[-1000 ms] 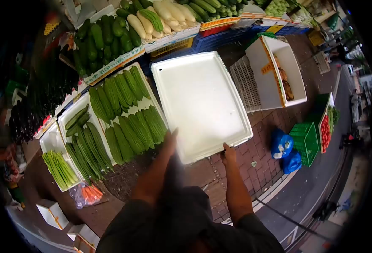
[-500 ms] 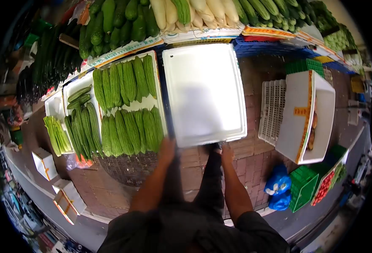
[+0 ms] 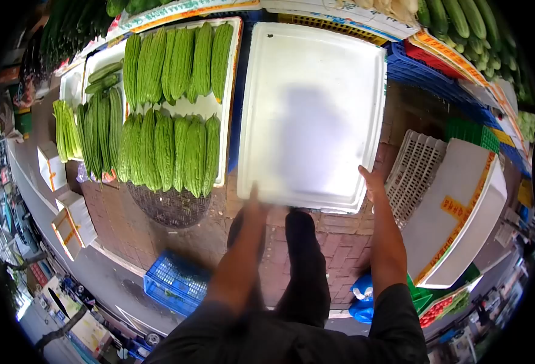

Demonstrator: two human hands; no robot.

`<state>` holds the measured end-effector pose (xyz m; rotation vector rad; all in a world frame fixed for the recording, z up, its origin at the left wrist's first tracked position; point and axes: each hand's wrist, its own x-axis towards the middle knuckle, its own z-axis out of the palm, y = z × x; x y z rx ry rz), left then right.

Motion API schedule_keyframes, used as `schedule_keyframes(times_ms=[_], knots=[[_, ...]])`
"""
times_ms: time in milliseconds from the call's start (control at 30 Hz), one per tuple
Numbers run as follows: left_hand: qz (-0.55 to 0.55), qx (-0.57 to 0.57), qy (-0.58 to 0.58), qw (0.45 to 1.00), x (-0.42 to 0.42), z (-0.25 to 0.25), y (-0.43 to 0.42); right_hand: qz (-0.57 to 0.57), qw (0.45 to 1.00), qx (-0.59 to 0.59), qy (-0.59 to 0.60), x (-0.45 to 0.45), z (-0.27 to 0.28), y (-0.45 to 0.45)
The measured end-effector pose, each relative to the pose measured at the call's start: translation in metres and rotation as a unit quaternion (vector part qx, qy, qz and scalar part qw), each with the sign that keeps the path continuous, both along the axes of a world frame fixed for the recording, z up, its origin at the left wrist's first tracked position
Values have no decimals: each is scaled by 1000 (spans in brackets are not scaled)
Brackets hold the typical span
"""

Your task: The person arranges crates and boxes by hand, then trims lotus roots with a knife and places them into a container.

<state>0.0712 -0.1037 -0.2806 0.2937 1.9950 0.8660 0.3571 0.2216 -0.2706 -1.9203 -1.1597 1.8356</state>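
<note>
Our right hand [image 3: 373, 183] grips the right edge of the tray [image 3: 313, 121] near its close corner, while our left hand [image 3: 255, 209] is blurred at the near left corner, so we cannot tell whether it grips. We see the tray between the gourds [image 3: 165, 151] and the white crate [image 3: 417, 173].

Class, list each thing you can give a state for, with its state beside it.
White foam slab: broad face up, partly shadowed
Left hand: blurred, at the slab's near left corner
Right hand: thumb on the slab's right edge
Ridged green gourds: laid in two rows
Pale green stalks: bunched together
White foam box: taped
</note>
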Motion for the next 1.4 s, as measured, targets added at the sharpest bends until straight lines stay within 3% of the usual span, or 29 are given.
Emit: schedule_keyframes(times_ms=[100, 133, 300, 367, 467, 567, 667, 733, 800, 867, 967, 1033, 1100, 1133, 1300, 1333, 1400], knots=[[-85, -27, 147, 985, -12, 20, 17, 77, 990, 14, -118, -22, 4, -2], [-90, -26, 177, 980, -16, 18, 16, 71, 992, -12, -100, -35, 17, -1], [-75, -34, 180, 980, -41, 31, 24, 120, 968, 76, -210, -51, -18, -5], [-105, -23, 227, 968, -41, 16, 20, 108, 976, 57, -179, -52, -6, 0], [-157, -72, 227, 958, -44, 34, 29, 126, 973, 15, -192, -82, 55, 10], [-160, -44, 230, 959, -48, 48, 35, 77, 993, 25, -84, -64, 22, 6], [-151, -15, 243, 958, -47, 42, 31, 83, 991, 4, -103, -68, 27, 6], [-168, -79, 216, 959, -43, 43, 30, 80, 992, -8, -101, -67, 29, 7], [30, -21, 77, 996, -43, 20, 34, 72, 992, 30, -101, -65, 21, 5], [262, 53, -69, 961, -38, -1, 30, 73, 992, 21, -101, -71, 28, 7], [283, 54, -21, 957, -32, -38, 16, 76, 992, 2, -105, -66, 25, 8], [494, 72, -190, 846, -36, 29, 58, 77, 992, 9, -101, -59, 13, 5], [517, 70, -201, 829, -37, 24, 62, 75, 993, -5, -89, -54, 4, 5], [529, 70, -206, 820, -38, 21, 62, 84, 987, 16, -135, -76, 45, 5], [507, 19, -250, 825, -35, 30, 44, 54, 989, 0, -135, -39, 24, -15], [473, 92, -289, 827, -30, 46, 39, 41, 989, -2, -140, -26, 20, -25], [454, 137, -232, 849, -14, 79, 50, 59, 967, 68, -240, 16, 2, -60]])
